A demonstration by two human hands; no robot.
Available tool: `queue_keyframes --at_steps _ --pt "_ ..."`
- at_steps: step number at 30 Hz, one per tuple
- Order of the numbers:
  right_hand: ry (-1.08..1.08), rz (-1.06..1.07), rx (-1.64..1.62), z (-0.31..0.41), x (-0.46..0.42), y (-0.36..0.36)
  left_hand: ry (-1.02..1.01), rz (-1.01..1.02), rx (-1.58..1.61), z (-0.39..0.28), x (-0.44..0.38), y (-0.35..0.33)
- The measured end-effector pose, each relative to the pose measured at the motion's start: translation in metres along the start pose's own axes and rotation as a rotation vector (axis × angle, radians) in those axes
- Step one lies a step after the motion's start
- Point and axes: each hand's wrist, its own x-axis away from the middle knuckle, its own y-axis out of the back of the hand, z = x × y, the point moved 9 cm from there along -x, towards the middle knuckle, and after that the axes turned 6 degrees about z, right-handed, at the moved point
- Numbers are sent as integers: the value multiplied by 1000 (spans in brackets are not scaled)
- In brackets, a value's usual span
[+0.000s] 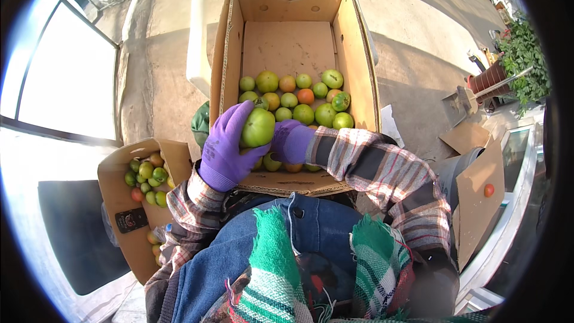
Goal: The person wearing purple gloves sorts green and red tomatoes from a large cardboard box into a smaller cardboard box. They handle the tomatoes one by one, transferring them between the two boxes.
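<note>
A large green tomato point(258, 128) sits in my left hand point(228, 150), which wears a purple knit glove and curls around it from the left. My right hand point(293, 141), gloved the same way, is just right of this tomato; its fingers are partly hidden, so whether it grips anything is unclear. Both hands are over the near part of a deep cardboard box point(363, 67). Inside, green tomatoes point(303, 114) lie in rough rows with a few orange ones, including a reddish-orange tomato point(306, 96). Some near the front wall are hidden by my hands and sleeves.
The box rests on a white plastic chair point(199, 31). To my left, a second cardboard box point(107, 166) holds more tomatoes. One red tomato point(489, 190) lies on a cardboard sheet point(480, 215) at right. Beyond are a shovel point(464, 98) and a potted plant point(522, 54).
</note>
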Motion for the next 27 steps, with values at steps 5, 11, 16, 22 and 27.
queue_keyframes --at_steps 5,11,16,22,27 --pt "195 -647 59 8 0 16 14 -3 37 -1 -1 3" --pt "57 -620 66 1 -9 20 29 3 66 0 -1 4" --pt "115 -794 100 3 13 43 47 10 75 3 1 3" --pt "15 -514 98 -10 -21 17 7 7 72 -3 -2 5" --pt "-210 -246 160 -13 -9 29 -4 7 71 -2 -2 5"
